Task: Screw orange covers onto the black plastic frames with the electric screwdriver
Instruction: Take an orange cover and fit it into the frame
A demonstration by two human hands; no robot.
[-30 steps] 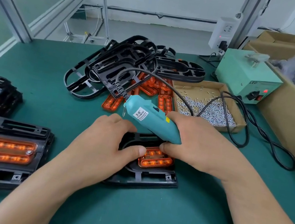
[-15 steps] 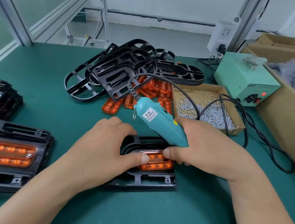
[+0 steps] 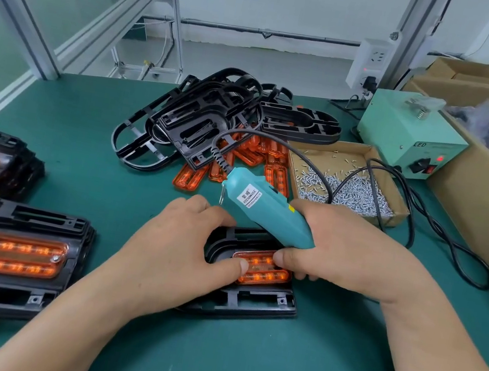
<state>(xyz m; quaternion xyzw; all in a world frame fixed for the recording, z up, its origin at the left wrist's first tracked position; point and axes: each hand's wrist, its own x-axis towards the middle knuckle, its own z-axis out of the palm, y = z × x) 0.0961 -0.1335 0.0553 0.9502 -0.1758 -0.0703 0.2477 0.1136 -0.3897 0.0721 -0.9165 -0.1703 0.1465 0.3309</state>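
A black plastic frame (image 3: 248,303) lies flat on the green mat in front of me, with an orange cover (image 3: 266,276) seated in its recess. My left hand (image 3: 179,249) holds the frame's left part, fingers curled at its far edge and thumb pressing on the cover. In my right hand (image 3: 345,252) I grip the teal electric screwdriver (image 3: 264,211), which slants down toward the cover's right end. Its tip is hidden under my fingers.
Stacked frames with covers (image 3: 12,255) fill the left edge. A pile of bare black frames (image 3: 195,121) and loose orange covers (image 3: 275,171) lie behind. A cardboard tray of screws (image 3: 348,184), green power unit (image 3: 408,136), looping black cable (image 3: 453,255) and large carton (image 3: 479,200) stand right.
The screwdriver and my right hand have shifted slightly right along the cover. My left thumb stays pressed on the cover.
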